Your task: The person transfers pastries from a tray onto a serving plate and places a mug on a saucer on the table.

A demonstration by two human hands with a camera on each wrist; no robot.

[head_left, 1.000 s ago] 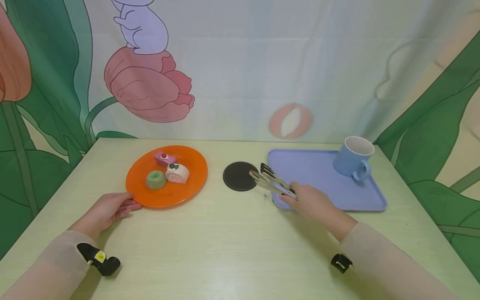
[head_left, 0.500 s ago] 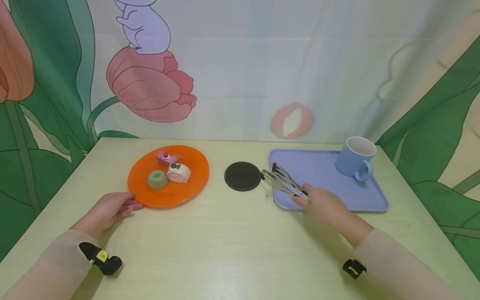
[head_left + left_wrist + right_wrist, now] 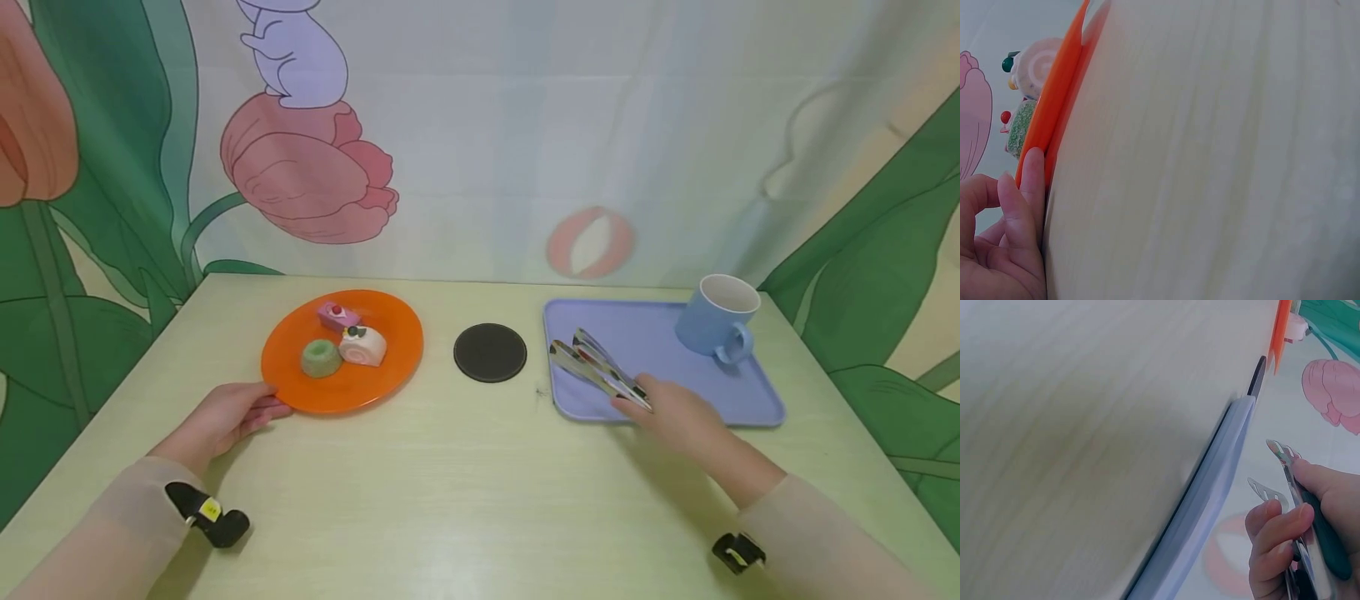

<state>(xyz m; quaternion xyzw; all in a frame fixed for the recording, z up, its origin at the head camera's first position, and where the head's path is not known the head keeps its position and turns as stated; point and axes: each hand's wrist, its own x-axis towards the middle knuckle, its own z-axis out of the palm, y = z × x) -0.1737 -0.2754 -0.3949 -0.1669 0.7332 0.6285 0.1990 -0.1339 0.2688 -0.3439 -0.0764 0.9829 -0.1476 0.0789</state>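
Observation:
My left hand [image 3: 232, 414] pinches the near-left rim of an orange plate [image 3: 397, 333]; in the left wrist view, fingertips [image 3: 1034, 164] lie against the plate's outer side. On that plate sit a green ring-shaped cake [image 3: 321, 358], a white-and-pink cake roll [image 3: 363, 346] and a pink cake slice [image 3: 337, 315] with a red berry on top. My right hand [image 3: 686, 417] grips metal serving tongs [image 3: 600, 371] above the left part of a lavender tray [image 3: 652, 321]. The slotted tong tips stand apart, and I see nothing between them.
A light-blue mug [image 3: 712, 321] stands in the tray's back right corner. A round black coaster [image 3: 490, 352] lies between plate and tray. The pale table [image 3: 450, 492] ends at a printed curtain [image 3: 480, 167] behind.
My right hand has carried the tongs rightward, from over the coaster's edge to above the tray. The left hand stays at the plate's rim; the whole view has shifted slightly.

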